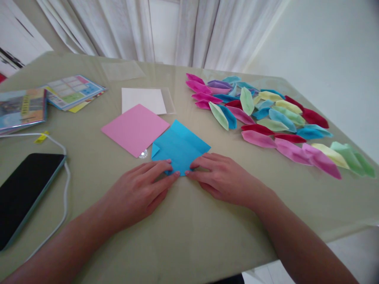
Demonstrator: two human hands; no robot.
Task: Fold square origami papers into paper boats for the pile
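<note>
A blue sheet of origami paper (180, 144) lies on the table with a corner pointing away from me. Its left corner is folded inward as a small triangle, and the near edge looks folded too, partly hidden by fingers. My left hand (145, 187) is closed at the near left edge, thumb and fingers pinching the paper. On the near right edge, my right hand (222, 173) pinches it the same way, thumb tips close together. A flat pink sheet of origami paper (136, 130) lies just beyond my left hand, close to the blue one.
Several folded paper pieces (272, 114) in many colours spread over the table's right side. White paper sheets (142, 98) lie behind the pink one. At left are a phone (29, 189), a white cable (68, 185), booklets (23, 110) and printed cards (75, 92). Curtains (118, 29) hang behind.
</note>
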